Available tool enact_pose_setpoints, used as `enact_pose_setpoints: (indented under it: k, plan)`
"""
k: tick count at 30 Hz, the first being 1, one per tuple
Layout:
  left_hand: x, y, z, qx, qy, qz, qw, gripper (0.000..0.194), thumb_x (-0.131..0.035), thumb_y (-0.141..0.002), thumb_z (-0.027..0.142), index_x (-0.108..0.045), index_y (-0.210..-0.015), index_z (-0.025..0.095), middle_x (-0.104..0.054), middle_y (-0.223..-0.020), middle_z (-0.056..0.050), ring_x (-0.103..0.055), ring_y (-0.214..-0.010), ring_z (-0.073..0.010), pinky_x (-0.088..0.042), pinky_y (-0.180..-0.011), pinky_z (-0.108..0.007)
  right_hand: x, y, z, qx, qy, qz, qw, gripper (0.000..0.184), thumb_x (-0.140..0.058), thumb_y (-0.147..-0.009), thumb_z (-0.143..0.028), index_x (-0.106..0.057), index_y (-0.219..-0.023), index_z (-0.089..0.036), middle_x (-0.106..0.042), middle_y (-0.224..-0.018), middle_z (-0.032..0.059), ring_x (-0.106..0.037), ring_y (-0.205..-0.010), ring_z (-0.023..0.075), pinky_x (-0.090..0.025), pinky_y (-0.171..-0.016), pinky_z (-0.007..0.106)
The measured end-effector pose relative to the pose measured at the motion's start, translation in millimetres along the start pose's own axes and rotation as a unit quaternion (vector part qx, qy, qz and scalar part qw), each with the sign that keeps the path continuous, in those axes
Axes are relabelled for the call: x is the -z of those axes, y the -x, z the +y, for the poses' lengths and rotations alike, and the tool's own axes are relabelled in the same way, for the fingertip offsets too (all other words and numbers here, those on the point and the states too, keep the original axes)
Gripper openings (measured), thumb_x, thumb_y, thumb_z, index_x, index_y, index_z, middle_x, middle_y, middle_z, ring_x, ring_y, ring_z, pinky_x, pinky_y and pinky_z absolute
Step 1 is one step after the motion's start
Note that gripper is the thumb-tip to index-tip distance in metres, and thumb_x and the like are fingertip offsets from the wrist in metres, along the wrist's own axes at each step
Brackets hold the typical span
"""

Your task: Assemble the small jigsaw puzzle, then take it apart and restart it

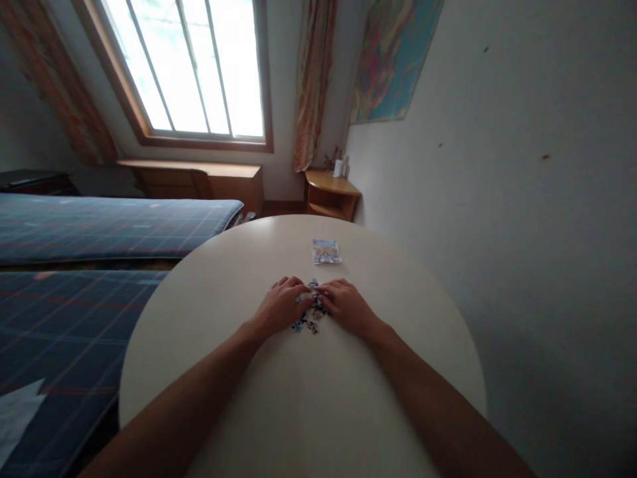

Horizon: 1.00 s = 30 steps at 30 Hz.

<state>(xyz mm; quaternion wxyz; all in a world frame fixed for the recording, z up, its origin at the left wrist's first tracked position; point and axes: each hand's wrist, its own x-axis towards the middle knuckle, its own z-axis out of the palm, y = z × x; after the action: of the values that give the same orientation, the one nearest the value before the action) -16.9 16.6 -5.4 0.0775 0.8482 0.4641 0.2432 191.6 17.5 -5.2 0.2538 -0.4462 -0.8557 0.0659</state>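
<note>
Hands, two, bare, set apart by a narrow gap at the fingertips: left hand point(283, 304) on the left edge of the pile of pieces point(315, 311), right hand point(348, 308) on its right edge. Fingers bent down over the pile on both sides; whether either hand has a piece pinched cannot be told.

Pile, one: directly between the hands, its longer run going from the far side towards the person, loose bits straying to the near left. Neither hand clearly nearer; both appear to touch it. Pieces small, blue, white and dark, partly covered by fingers; too many and too small to count.

Picture card, one point(326, 251): flat, beyond the pile and slightly right, out of contact with both hands.

Tabletop, one point(199, 305): pale, rounded, beneath the pile and reaching out all round it.

Mattresses, two, plaid: far mattress point(109, 222) and near mattress point(79, 325), both left of the pile. Paper point(18, 415), on the near mattress, far left of the pile.

Beyond the pile, well apart: corner shelf, one point(331, 181); desk, one point(233, 170); window, one point(194, 66); curtains, two point(316, 86). Poster, one point(393, 63): on the wall, beyond the pile and right.
</note>
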Motion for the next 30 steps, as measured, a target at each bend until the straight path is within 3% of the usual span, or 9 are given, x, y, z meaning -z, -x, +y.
enact_pose_setpoints:
  k: [7,14,21,30]
  plan:
    - [-7.5,-3,4,0.024,0.011,0.006,1.0,0.02,-0.059,-0.09,0.033,-0.071,-0.104,0.025,-0.065,-0.112,-0.005,-0.056,-0.107,-0.0226,-0.042,-0.098,-0.035,-6,-1,-8,-0.055,0.027,0.03,0.998,0.024,-0.065,-0.088,-0.032,-0.073,-0.108,-0.022,-0.068,-0.104,0.0082,-0.053,-0.105,0.0227,-0.041,-0.097,0.035]
    - [-9.2,-2,4,0.019,0.013,0.011,1.0,0.02,-0.058,-0.091,0.034,-0.072,-0.103,0.027,-0.066,-0.111,-0.004,-0.056,-0.107,-0.0225,-0.043,-0.098,-0.036,0,0,0,-0.078,-0.077,0.016,0.994,0.017,-0.069,-0.083,-0.032,-0.075,-0.093,-0.021,-0.072,-0.094,0.0068,-0.058,-0.101,0.0229,-0.042,-0.093,0.035]
    - [-12.9,-4,9,0.014,0.046,0.038,0.998,0.015,-0.059,-0.092,0.031,-0.073,-0.093,0.026,-0.069,-0.105,-0.002,-0.059,-0.103,-0.0219,-0.046,-0.092,-0.035,2,-3,3,-0.082,-0.161,0.019,0.983,0.02,-0.067,-0.084,-0.04,-0.077,-0.092,-0.025,-0.076,-0.091,0.0031,-0.064,-0.096,0.0221,-0.047,-0.089,0.034]
    - [-3.2,-6,4,0.089,-0.02,0.064,0.994,0.018,-0.058,-0.09,0.028,-0.075,-0.089,0.025,-0.072,-0.1,-0.003,-0.061,-0.095,-0.0235,-0.046,-0.092,-0.037,9,-2,14,-0.142,-0.185,0.02,0.972,0.026,-0.062,-0.086,-0.037,-0.076,-0.1,-0.021,-0.076,-0.099,0.0061,-0.07,-0.092,0.0219,-0.052,-0.087,0.034]
